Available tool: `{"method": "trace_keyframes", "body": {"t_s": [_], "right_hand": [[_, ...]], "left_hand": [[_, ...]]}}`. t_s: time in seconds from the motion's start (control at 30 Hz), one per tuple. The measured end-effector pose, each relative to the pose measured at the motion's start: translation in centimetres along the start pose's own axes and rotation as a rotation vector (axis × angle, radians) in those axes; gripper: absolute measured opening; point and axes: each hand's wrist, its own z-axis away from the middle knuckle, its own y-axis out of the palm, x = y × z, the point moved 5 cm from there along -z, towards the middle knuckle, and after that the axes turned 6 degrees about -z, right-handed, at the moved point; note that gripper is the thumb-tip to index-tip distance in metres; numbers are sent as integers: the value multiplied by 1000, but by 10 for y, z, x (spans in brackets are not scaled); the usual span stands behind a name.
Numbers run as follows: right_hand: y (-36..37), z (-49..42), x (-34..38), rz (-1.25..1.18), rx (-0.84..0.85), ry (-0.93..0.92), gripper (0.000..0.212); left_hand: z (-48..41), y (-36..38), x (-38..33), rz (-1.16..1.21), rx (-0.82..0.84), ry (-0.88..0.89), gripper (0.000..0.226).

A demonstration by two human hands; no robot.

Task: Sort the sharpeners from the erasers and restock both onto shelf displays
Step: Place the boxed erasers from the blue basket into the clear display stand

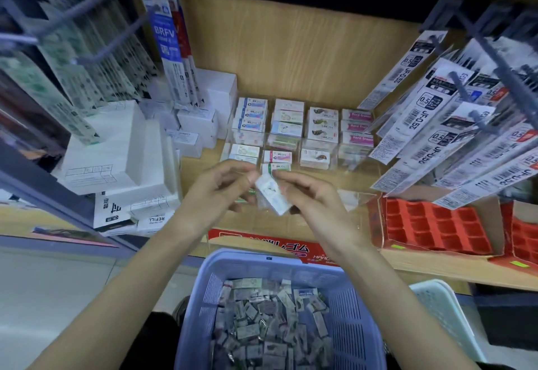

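Observation:
A small stack of white wrapped erasers (272, 195) is held between both hands above the shelf's front. My left hand (217, 192) pinches its upper end with curled fingers. My right hand (308, 199) cups the stack from the right and below. Behind the hands, a clear display (302, 128) holds rows of boxed erasers in several columns. A blue basket (221, 279) below my arms is filled with several loose wrapped erasers (270, 326).
White boxes (116, 148) stack at the left of the wooden shelf (291, 49). Refill packs hang on pegs at the left (168, 43) and right (454, 125). Red trays (436, 224) sit on the shelf's right. A pale basket (442, 308) stands beside the blue one.

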Motion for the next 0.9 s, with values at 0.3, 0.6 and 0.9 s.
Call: {"method": "trace_keyframes", "body": {"t_s": [0.3,0.6,0.9], "right_hand": [[22,-17,6,716,-36,-367,30],[49,-79,7,1316,-169,-427,31],[61,-119,3,1452,57,-240,28]], "left_hand": [[-13,-17,28,235,-185,-205,7],[-22,-56,30,-63,-374,-131,13],[-21,-57,27,5,-334,-123,17]]}}
